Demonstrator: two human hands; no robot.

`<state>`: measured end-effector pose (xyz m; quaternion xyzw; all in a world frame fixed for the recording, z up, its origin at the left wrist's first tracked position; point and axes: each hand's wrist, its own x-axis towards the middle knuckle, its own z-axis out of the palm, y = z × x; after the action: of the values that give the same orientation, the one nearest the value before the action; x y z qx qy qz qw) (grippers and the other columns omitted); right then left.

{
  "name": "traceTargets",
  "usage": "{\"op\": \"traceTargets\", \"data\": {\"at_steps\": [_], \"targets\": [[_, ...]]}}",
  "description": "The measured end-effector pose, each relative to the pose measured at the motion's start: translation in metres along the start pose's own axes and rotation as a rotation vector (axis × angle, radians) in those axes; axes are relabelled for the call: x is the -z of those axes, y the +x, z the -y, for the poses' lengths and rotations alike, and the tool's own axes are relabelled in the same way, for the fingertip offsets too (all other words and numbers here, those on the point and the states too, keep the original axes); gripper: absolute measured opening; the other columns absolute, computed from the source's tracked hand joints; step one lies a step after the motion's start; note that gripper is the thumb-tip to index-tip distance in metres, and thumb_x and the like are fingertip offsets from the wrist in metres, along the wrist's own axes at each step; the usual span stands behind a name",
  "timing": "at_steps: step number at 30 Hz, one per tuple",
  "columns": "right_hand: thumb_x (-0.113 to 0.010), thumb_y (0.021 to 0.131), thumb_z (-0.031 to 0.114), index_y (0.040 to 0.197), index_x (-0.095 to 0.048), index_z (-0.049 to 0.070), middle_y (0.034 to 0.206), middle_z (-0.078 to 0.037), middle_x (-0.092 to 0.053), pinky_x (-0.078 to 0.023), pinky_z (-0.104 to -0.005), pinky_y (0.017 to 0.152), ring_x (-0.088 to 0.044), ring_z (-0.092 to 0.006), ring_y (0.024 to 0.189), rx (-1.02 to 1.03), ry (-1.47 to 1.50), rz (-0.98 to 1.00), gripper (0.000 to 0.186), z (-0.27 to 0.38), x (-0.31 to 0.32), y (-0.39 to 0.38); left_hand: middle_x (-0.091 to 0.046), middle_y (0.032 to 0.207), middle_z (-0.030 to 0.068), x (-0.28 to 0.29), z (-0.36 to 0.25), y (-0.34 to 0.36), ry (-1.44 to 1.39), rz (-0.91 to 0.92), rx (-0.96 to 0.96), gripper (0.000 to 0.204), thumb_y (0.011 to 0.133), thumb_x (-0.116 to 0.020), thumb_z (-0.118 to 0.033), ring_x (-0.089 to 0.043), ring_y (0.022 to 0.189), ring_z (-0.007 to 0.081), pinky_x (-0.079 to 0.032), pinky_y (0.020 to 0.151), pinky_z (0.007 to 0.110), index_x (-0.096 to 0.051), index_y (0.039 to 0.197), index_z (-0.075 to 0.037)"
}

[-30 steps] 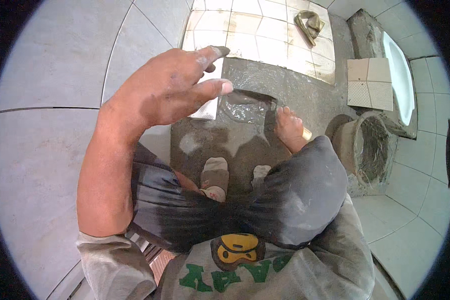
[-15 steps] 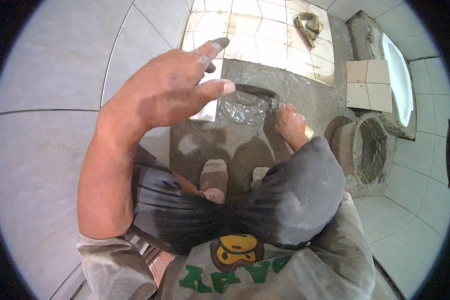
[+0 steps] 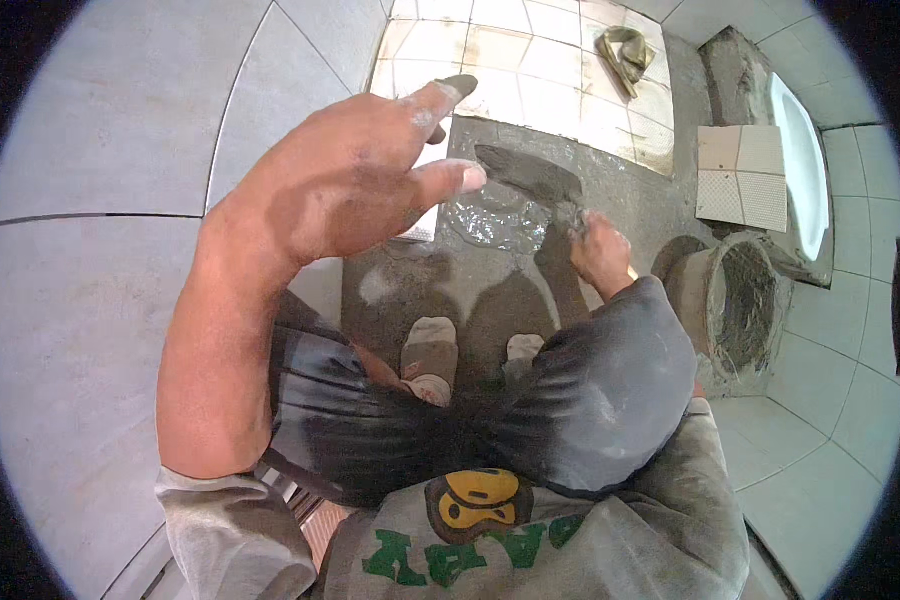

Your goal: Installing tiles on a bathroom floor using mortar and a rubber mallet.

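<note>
My left hand [image 3: 355,175] is raised close to the camera, fingers spread and dusted with grey, holding nothing; it seems to lean on the grey tiled wall [image 3: 100,130]. My right hand [image 3: 600,250] grips the handle of a trowel [image 3: 528,172], whose blade lies on the wet grey mortar [image 3: 490,215] spread over the floor. My two feet [image 3: 430,355] stand on the mortar bed below the trowel. My dark shorts and knees fill the lower middle.
A mortar-caked bucket [image 3: 735,300] stands right of my right hand. Two loose square tiles [image 3: 740,185] lie beyond it, next to a white basin [image 3: 800,170]. Laid pale floor tiles [image 3: 530,50] and a crumpled rag [image 3: 625,50] are at the back.
My right hand has moved the trowel away from me, pushing mortar toward the laid tiles. My left hand has stayed raised against the wall.
</note>
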<state>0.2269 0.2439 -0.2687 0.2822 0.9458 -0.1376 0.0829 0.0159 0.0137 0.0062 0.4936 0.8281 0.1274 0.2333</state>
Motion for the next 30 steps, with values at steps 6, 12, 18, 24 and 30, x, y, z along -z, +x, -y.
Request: {"op": "traceTargets", "data": {"at_steps": [6, 12, 18, 24, 30], "targets": [[-0.058, 0.085, 0.032, 0.107, -0.059, 0.005, 0.099, -0.022, -0.064, -0.049, -0.0507, 0.081, -0.063, -0.0399, 0.093, 0.033, -0.075, 0.239, 0.035, 0.003, 0.027, -0.005, -0.063, 0.105, 0.0264, -0.005, 0.005, 0.001, 0.05, 0.005, 0.037, 0.06, 0.089, -0.06, -0.032, -0.063, 0.098, 0.0377, -0.049, 0.083, 0.041, -0.039, 0.138, -0.005], [-0.052, 0.091, 0.036, 0.097, -0.063, 0.0, 0.093, -0.022, -0.066, -0.05, -0.0499, 0.079, -0.063, -0.0404, 0.09, 0.207, -0.093, 0.237, 0.039, 0.012, 0.013, 0.023, -0.064, 0.103, 0.0263, 0.002, 0.003, -0.002, 0.033, -0.035, -0.043, 0.06, 0.089, -0.061, -0.032, -0.063, 0.096, 0.038, -0.049, 0.084, 0.041, -0.04, 0.138, -0.005], [-0.054, 0.09, 0.037, 0.101, -0.064, 0.001, 0.101, -0.022, -0.065, -0.051, -0.0474, 0.082, -0.063, -0.0389, 0.096, 0.072, -0.079, 0.31, 0.039, 0.038, 0.03, 0.054, -0.065, 0.104, 0.024, 0.002, 0.008, -0.002, -0.025, -0.084, -0.117, 0.06, 0.088, -0.062, -0.029, -0.062, 0.096, 0.0369, -0.049, 0.083, 0.041, -0.041, 0.138, -0.005], [-0.053, 0.091, 0.038, 0.098, -0.066, 0.0, 0.098, -0.024, -0.066, -0.05, -0.0478, 0.082, -0.063, -0.0406, 0.095, 0.013, 0.004, 0.212, 0.041, 0.041, 0.012, 0.068, -0.064, 0.106, 0.0231, 0.005, 0.007, -0.001, -0.012, -0.057, -0.103, 0.059, 0.087, -0.063, -0.029, -0.062, 0.098, 0.0365, -0.048, 0.083, 0.041, -0.042, 0.137, -0.005], [-0.054, 0.09, 0.038, 0.099, -0.065, -0.001, 0.098, -0.024, -0.065, -0.05, -0.0473, 0.082, -0.063, -0.0399, 0.095, -0.032, 0.037, 0.198, 0.041, 0.048, 0.011, 0.08, -0.065, 0.102, 0.0223, 0.002, 0.003, -0.002, 0.039, -0.069, -0.085, 0.059, 0.086, -0.064, -0.028, -0.063, 0.095, 0.0363, -0.049, 0.081, 0.041, -0.043, 0.136, -0.006]]}}
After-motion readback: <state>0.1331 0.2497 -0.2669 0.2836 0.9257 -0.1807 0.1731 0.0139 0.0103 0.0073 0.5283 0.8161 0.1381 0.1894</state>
